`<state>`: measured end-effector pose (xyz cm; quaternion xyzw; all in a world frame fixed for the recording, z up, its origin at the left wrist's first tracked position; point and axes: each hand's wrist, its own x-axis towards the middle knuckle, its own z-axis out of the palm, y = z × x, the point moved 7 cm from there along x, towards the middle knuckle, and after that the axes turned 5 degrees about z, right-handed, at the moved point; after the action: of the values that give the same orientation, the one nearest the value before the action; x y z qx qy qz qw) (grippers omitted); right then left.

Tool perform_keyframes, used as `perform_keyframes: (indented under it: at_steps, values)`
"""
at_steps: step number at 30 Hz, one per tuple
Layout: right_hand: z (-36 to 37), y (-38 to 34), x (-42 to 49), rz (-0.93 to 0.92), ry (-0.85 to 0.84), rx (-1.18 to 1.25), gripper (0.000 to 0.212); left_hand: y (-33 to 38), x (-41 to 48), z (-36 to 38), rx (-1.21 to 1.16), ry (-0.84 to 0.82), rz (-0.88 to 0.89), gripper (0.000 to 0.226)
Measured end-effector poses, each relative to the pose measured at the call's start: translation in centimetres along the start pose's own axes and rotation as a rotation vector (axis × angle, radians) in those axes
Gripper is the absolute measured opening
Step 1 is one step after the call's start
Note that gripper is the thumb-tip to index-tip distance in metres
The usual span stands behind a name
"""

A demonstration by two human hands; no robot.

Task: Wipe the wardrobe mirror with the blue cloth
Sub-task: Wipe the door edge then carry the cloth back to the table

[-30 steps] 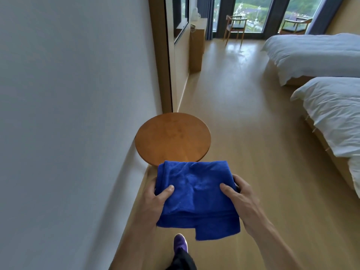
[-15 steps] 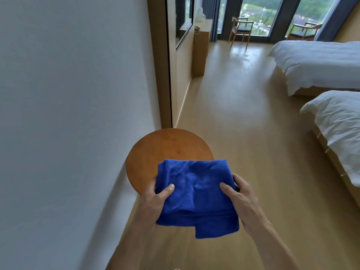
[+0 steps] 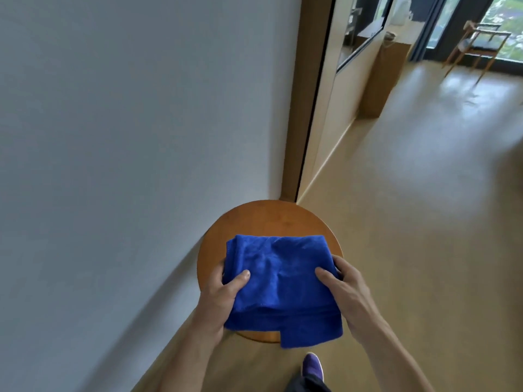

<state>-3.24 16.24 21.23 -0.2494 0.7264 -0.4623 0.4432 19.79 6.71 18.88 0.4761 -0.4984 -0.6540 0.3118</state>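
Left grip [image 3: 222, 291] and right grip [image 3: 346, 288] each pinch a side of the cloth [image 3: 277, 278]. Keep it flat between them; tuck the flap [image 3: 311, 333] below the right grip.

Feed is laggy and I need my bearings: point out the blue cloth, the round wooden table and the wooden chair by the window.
blue cloth [image 3: 277, 278]: head view, middle of its folded top face.
round wooden table [image 3: 268, 219]: head view, bare far part of its top.
wooden chair [image 3: 481, 46]: head view, its dark seat.
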Motion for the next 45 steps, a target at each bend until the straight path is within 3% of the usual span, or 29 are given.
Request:
perform_keyframes:
  at_steps: [7,15,19,23,31,39,45]
  values:
    - [-2.7,-2.2,10.4,0.028,-0.215,-0.148,0.028,-0.5,3.6,4.5,-0.069,0.28,-0.095,0.027]
    - [1.6,-3.0,17.0,0.04,-0.416,-0.323,0.015,-2.6,4.5,3.4,-0.195,0.518,-0.168,0.032]
    - [3.8,-3.2,19.4,0.039,-0.428,-0.348,0.02,-4.6,5.9,1.7,-0.272,0.555,-0.19,0.035]
    - [4.2,-3.1,22.0,0.081,-0.381,-0.312,0.034,-6.6,9.4,1.0,-0.344,0.488,-0.203,0.039]
    - [6.3,-1.0,29.3,0.133,-0.353,-0.366,0.033,-9.8,17.1,-0.1,-0.377,0.436,-0.272,0.033]
    - [10.3,2.3,36.5,0.179,-0.475,-0.411,0.041,-13.5,20.2,-0.4,-0.412,0.601,-0.357,0.031]
    - [11.3,9.1,42.1,0.249,-0.713,-0.469,0.049,-19.7,21.5,2.5,-0.395,0.758,-0.478,0.034]
